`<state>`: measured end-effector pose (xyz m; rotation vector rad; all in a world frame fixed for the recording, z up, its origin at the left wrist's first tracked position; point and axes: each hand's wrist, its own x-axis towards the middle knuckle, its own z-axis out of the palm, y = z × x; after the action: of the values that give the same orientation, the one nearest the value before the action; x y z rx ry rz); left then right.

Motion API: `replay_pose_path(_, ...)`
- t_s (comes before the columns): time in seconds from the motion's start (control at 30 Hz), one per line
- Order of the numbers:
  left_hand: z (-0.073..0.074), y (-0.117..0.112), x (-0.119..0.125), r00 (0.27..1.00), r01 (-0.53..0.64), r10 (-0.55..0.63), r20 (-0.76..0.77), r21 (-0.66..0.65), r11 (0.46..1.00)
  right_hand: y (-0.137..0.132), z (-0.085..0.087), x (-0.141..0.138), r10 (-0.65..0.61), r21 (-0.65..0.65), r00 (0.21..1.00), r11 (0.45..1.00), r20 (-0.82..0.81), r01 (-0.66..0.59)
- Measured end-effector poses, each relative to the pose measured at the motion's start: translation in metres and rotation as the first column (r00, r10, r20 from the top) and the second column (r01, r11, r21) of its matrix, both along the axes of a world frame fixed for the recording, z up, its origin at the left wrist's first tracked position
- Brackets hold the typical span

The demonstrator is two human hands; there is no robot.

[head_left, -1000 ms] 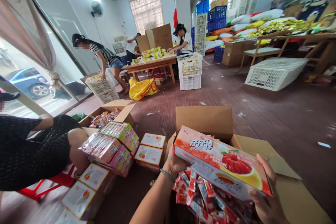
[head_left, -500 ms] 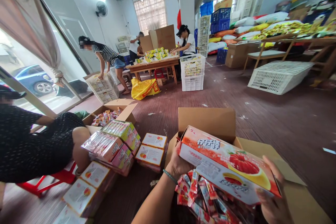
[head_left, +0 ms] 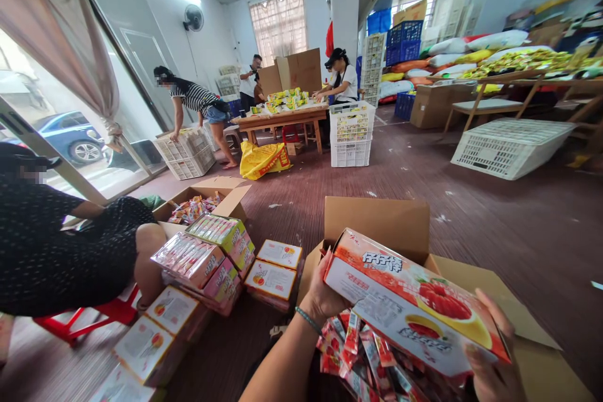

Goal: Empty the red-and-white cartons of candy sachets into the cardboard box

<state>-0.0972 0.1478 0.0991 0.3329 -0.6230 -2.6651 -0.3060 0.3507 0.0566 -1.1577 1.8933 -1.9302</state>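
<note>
A long red and white printed candy box (head_left: 414, 301) is held tilted between both my hands, above an open cardboard carton (head_left: 377, 220). My left hand (head_left: 323, 292), with a beaded bracelet at the wrist, grips its left end. My right hand (head_left: 494, 345) clasps the right end, thumb on the near side and fingers over the far edge. Beneath the box, many small red wrapped candy sticks (head_left: 358, 358) lie loose in the carton. The box's underside and its contents are hidden from me.
Stacked candy boxes (head_left: 276, 276) and film-wrapped packs (head_left: 188, 257) stand left of the carton. A seated person in a dotted dress (head_left: 70, 232) is at far left beside another open carton (head_left: 193, 204). Farther back are white crates (head_left: 351, 147) and people at a wooden table (head_left: 282, 116).
The view has shifted slightly, so the scene sits a little lower and farther right. Both hands keep the same hold on the candy box.
</note>
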Motion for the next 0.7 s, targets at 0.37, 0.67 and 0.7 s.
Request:
replay_pose_path(0.37,-0.009,-0.007,0.0,0.996,-0.016,0.012,0.092,0.045,0.999,-0.002,0.006,0.004,0.026,0.023,0.999,0.999,0.02,-0.027)
replay_pose_path(0.67,-0.004,-0.006,0.001,0.999,-0.023,0.02,0.036,0.064,0.998,-0.002,0.009,0.009,0.055,0.022,0.997,0.998,0.061,-0.057)
replay_pose_path(0.7,-0.005,-0.006,0.001,0.999,-0.027,0.025,0.036,0.07,0.997,-0.001,0.012,0.011,0.06,0.038,0.996,0.997,0.062,-0.062)
